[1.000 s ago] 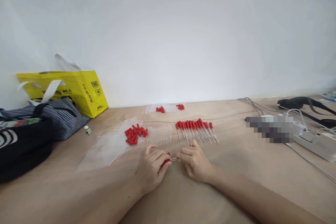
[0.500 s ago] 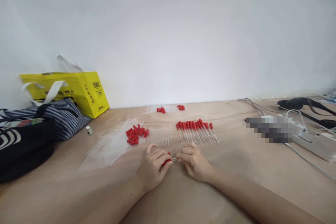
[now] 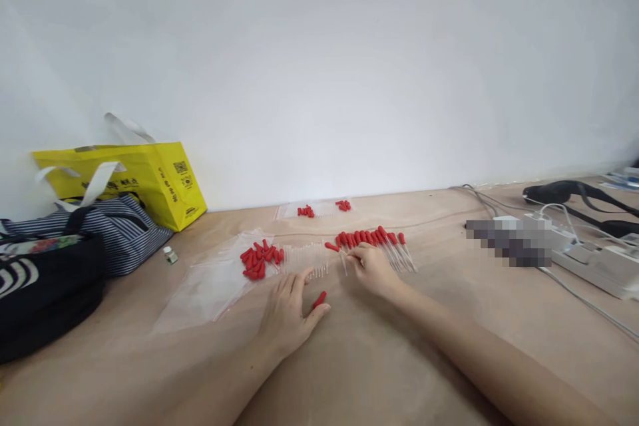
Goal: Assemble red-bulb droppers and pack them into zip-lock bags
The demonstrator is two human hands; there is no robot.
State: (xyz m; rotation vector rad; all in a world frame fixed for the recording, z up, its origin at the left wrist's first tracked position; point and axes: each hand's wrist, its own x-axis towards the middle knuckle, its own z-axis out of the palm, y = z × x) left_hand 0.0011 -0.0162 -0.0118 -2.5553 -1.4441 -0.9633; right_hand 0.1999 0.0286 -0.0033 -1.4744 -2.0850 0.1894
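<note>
My right hand (image 3: 367,266) is closed in a pinch at the left end of a row of assembled droppers (image 3: 369,237). It grips a glass dropper whose red rubber bulb (image 3: 331,247) points left; most of its tube is hidden by the fingers. My left hand (image 3: 287,313) rests on the table with thumb and fingers apart. A loose red rubber bulb (image 3: 320,299) lies between its thumb and forefinger. Beyond that hand are a row of bare glass tubes (image 3: 307,257) and a pile of red bulbs (image 3: 259,259).
Clear plastic bags (image 3: 200,293) lie at left, and another bag (image 3: 327,209) with red bulbs is by the wall. A small bottle (image 3: 170,255), a yellow bag (image 3: 174,180) and a striped bag (image 3: 134,233) stand left. A power strip (image 3: 594,266) with cables sits right.
My right hand has moved away from the left hand, up to the dropper row, carrying a dropper. The left hand has opened, and a red bulb lies beside its thumb.
</note>
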